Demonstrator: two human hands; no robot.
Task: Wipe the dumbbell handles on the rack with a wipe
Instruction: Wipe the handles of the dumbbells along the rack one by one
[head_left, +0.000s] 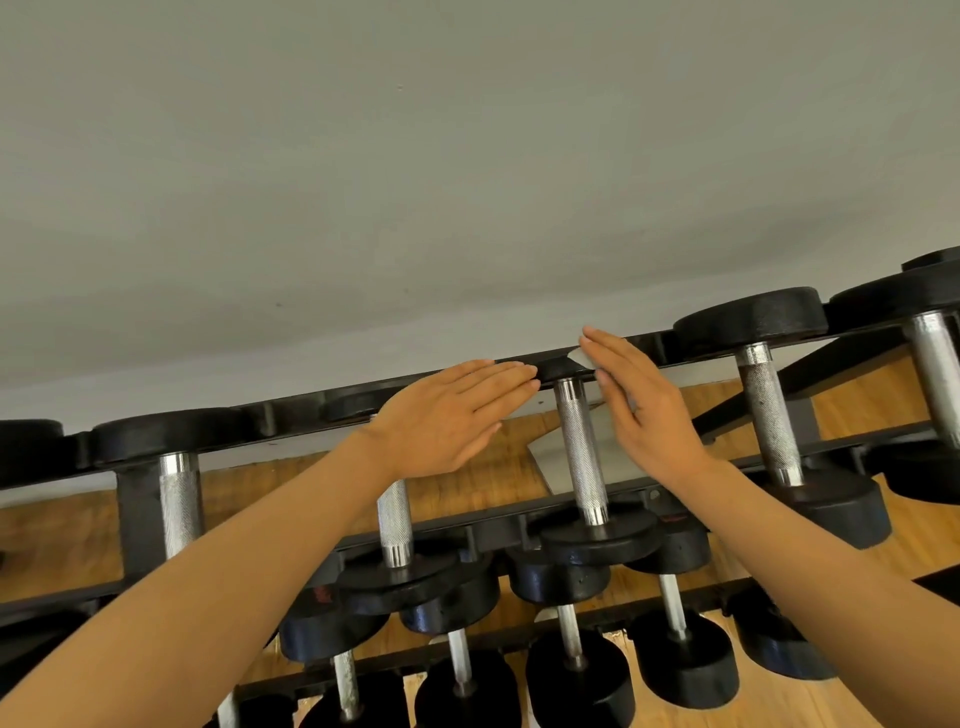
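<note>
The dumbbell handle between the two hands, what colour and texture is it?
Silver metal handle with fine crosshatched knurling, smooth polished ends; clearest in the head view.

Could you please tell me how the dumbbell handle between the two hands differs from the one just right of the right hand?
The handle between the hands looks bright and clean, while the handle to the right shows a dark patch near its top. The first has a white wipe behind it; the second does not. Both are knurled metal, resting on the top rail.

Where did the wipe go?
In the head view, the white wipe is right of centre on the top rack row, spread behind the shiny dumbbell handle between both hands, against the right hand.
</note>
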